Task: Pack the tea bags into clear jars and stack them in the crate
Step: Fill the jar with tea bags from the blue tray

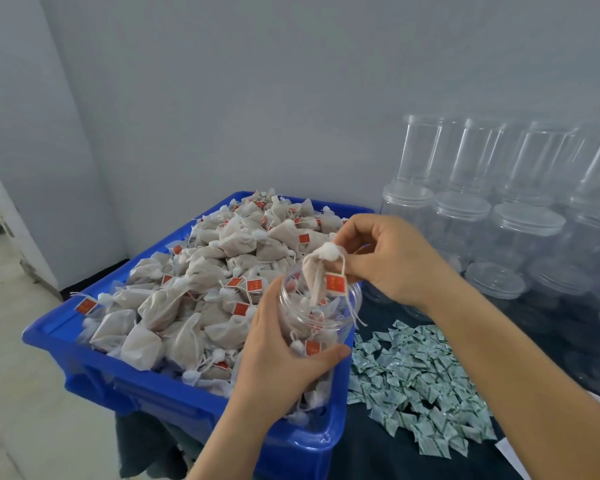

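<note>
- My right hand (388, 258) pinches one tea bag (317, 271) by its white knotted top, fingertips curled tight round the knot, and the bag hangs straight down from them.
- Its long axis is near upright, the lower end already dipping through the mouth of the open jar (321, 306), its red tag (335, 283) and string dangling at the rim.
- So the jar lies directly below my right fingers; the way in is down, I'd say, with just a release or a short push to come.
- My left hand (284, 355) wraps the jar's body, thumb across the front, tilting its mouth up toward the right hand.
- Through the clear wall the jar looks well filled with bags.
- Left of the jar: the blue crate (84, 362) heaped with loose tea bags (194, 271).
- Right of it, green-and-white sachets (420, 382) scattered on the dark table (361, 445).
- Behind, stacked empty jars (499, 188) against the wall.
</note>
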A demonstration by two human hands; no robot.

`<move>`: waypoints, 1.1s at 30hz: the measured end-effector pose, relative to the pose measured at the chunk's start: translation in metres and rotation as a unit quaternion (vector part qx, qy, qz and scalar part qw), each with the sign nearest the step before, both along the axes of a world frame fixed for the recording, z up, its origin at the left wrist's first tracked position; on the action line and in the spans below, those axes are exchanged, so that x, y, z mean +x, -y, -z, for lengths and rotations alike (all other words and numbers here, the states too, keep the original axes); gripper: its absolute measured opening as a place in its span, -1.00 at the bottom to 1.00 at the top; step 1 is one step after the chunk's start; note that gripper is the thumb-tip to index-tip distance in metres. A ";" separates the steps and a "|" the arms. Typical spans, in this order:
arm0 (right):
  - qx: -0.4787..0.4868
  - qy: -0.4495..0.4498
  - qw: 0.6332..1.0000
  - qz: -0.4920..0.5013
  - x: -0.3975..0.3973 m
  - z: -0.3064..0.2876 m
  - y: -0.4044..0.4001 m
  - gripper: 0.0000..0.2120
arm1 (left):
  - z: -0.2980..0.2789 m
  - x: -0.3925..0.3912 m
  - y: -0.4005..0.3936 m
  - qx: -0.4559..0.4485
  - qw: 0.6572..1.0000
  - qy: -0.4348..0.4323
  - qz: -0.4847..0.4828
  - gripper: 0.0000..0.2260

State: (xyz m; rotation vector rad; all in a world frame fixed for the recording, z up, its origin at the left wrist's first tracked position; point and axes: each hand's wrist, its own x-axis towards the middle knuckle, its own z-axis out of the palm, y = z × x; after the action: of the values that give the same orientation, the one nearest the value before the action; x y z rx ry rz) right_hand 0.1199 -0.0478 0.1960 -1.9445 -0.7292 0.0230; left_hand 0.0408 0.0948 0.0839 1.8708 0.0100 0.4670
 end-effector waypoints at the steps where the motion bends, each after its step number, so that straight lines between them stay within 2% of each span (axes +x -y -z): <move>1: -0.026 0.033 0.999 0.007 -0.002 0.002 -0.001 -0.78 | 0.000 0.000 0.000 0.003 1.000 0.001 -0.001 -0.10; 4: -0.093 0.117 0.989 0.012 -0.008 0.002 -0.005 -0.79 | 0.001 0.001 0.000 0.005 1.000 0.005 -0.003 -0.11; 9: -0.184 0.131 0.974 -0.023 -0.015 -0.005 -0.012 -0.79 | 0.002 0.002 -0.001 -0.015 1.000 0.002 0.009 -0.11; 15: -0.357 0.171 0.918 -0.037 -0.013 -0.011 -0.024 -0.86 | 0.002 0.002 0.000 -0.012 1.000 -0.001 0.006 -0.09; 21: -0.465 0.181 0.866 -0.044 -0.007 -0.010 -0.038 -0.88 | 0.001 0.001 0.001 -0.014 1.000 0.004 0.008 -0.13; 25: -0.503 0.155 0.847 -0.070 -0.003 -0.007 -0.047 -0.90 | 0.000 0.001 0.001 -0.012 1.000 0.007 0.005 -0.13; 33: -0.472 0.088 0.867 -0.137 -0.002 -0.015 -0.043 -0.80 | 0.002 0.002 -0.001 0.002 1.000 0.016 0.003 -0.13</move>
State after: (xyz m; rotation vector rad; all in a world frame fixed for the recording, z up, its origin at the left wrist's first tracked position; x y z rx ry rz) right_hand 0.1179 -0.0043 0.2105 -2.7661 -1.2709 0.4595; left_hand 0.0425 0.0955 0.0821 1.8670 -0.0181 0.4927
